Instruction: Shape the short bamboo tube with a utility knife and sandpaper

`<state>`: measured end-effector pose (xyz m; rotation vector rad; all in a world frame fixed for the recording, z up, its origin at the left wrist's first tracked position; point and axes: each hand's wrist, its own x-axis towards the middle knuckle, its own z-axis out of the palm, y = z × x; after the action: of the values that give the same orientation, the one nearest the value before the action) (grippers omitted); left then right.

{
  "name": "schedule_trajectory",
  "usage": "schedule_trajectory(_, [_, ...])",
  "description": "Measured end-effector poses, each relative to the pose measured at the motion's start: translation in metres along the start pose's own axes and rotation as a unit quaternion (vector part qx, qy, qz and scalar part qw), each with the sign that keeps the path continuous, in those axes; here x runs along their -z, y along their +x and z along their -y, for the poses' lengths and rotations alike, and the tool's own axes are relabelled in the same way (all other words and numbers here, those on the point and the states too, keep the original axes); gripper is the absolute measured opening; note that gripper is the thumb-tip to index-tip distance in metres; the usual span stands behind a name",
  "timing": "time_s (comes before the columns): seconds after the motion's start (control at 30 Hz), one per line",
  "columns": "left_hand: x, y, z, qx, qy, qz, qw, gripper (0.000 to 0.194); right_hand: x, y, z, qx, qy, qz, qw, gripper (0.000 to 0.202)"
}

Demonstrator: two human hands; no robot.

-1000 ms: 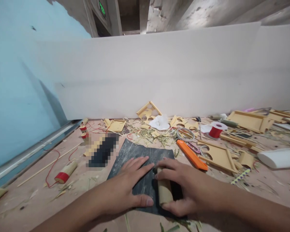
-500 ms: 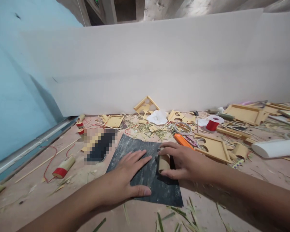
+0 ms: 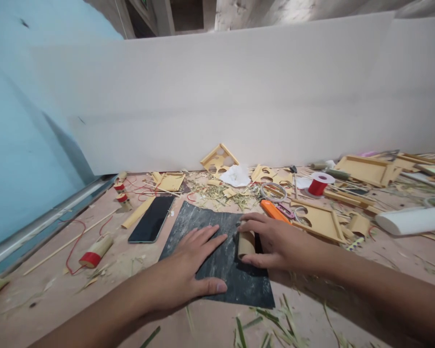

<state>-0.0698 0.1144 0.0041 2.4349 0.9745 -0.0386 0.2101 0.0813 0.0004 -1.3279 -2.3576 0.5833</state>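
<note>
A dark sheet of sandpaper with pale dusty streaks lies flat on the work surface in front of me. My left hand is spread on its left part, fingers apart and holding nothing. On the right part of the sheet, my right hand grips a short tan bamboo tube, with the thumb at the near end and fingers over the far end. The tube lies on its side against the sandpaper. Its right side is hidden by the hand.
A phone lies left of the sheet, near a red-banded bamboo piece. Beyond my right hand are an orange cutter, a red thread spool and a wooden tray-like piece. Green shavings litter the near side.
</note>
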Motion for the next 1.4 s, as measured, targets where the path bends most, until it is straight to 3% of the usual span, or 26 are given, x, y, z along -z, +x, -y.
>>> schedule_trajectory(0.37, [0.000,0.000,0.000,0.002,0.001,0.003,1.000,0.088,-0.005,-0.004,0.010,-0.003,-0.007,-0.011,1.000,0.052])
schedule_trajectory(0.53, [-0.001,0.000,0.002,0.002,-0.009,0.003,1.000,0.089,-0.008,-0.006,0.008,0.061,0.030,0.013,0.998,0.051])
schedule_trajectory(0.67, [0.001,0.000,-0.001,0.006,-0.009,0.008,1.000,0.088,0.003,0.002,-0.009,-0.026,0.008,-0.034,0.999,0.044])
schedule_trajectory(0.73, [0.001,-0.001,-0.001,0.000,-0.003,0.006,1.000,0.087,0.003,0.003,-0.006,-0.059,-0.016,-0.060,0.996,0.039])
schedule_trajectory(0.9, [-0.002,0.000,0.002,-0.013,-0.007,-0.008,1.000,0.088,-0.010,-0.003,0.010,0.056,0.010,0.006,0.998,0.047])
schedule_trajectory(0.97, [-0.003,0.001,0.002,-0.015,-0.005,-0.011,1.000,0.087,-0.008,-0.001,0.004,0.056,0.022,0.011,0.998,0.052])
schedule_trajectory(1.1, [-0.003,0.001,0.000,-0.012,0.006,-0.007,1.000,0.086,-0.003,0.001,-0.004,-0.026,-0.006,-0.057,0.998,0.043])
schedule_trajectory(1.27, [-0.003,0.000,0.004,-0.017,0.013,-0.001,1.000,0.086,-0.017,-0.004,0.019,0.068,0.005,0.000,0.998,0.047])
schedule_trajectory(1.33, [-0.004,0.000,0.006,-0.020,0.004,-0.005,1.000,0.086,-0.016,-0.002,0.012,0.056,0.000,-0.005,0.998,0.051])
schedule_trajectory(1.4, [-0.004,0.000,0.008,-0.024,-0.007,-0.010,1.000,0.086,-0.008,0.004,-0.007,0.006,-0.029,-0.053,0.998,0.044])
